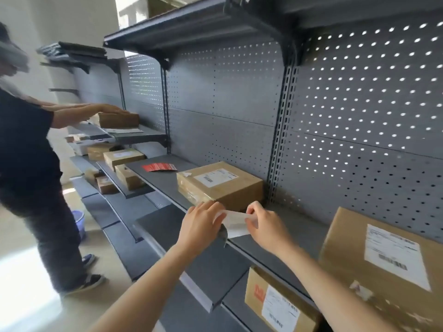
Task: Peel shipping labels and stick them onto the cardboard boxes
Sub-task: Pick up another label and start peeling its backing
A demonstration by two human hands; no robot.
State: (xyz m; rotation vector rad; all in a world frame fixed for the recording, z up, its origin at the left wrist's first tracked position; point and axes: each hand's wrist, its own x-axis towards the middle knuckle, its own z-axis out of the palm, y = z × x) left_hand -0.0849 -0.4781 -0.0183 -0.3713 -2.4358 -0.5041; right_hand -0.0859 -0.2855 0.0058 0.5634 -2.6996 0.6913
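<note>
Both my hands hold a white shipping label (233, 223) in front of the grey shelf (163, 180). My left hand (200, 224) pinches its left edge and my right hand (266, 227) pinches its right edge. Just behind the label a brown cardboard box (242, 188) sits on the shelf, a white label stuck on its top. At the right stands a bigger cardboard box (347, 255) with a label on its face. One shelf lower, another labelled box (254, 293) shows at the bottom.
A person in dark clothes (28, 149) stands at the left, hands on a box (118, 119) on a higher shelf. Several small boxes (123, 156) lie on the left shelves. Red cards (159, 167) rest on my shelf. A blue bucket (80, 221) is on the floor.
</note>
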